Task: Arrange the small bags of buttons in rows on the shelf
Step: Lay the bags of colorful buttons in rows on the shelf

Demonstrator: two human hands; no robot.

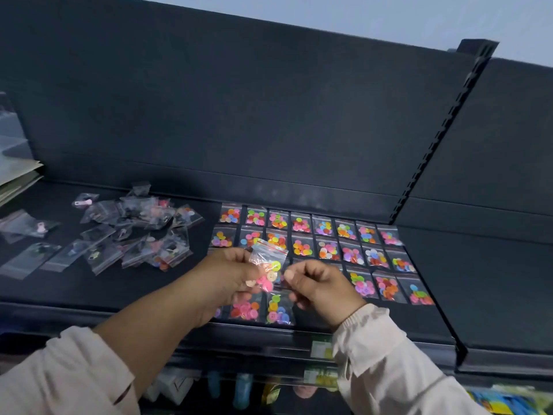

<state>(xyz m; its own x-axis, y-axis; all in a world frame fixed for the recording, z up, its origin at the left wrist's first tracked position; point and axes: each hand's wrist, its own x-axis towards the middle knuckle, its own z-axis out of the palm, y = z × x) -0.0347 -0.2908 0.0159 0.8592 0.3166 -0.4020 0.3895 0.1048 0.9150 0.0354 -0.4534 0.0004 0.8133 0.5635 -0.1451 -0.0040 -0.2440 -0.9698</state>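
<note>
We pinched one bag (pixel 267 265) in the left hand (pixel 227 274); right hand (pixel 320 286) curled, grasp unclear; placement should extend the near row (pixel 279 310) rightward.

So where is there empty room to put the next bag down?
The held bag could go in the front row, right of the last bag, on bare shelf. Bare too: front-left, in front of the loose pile. Crowded: that pile, the back rows.
</note>
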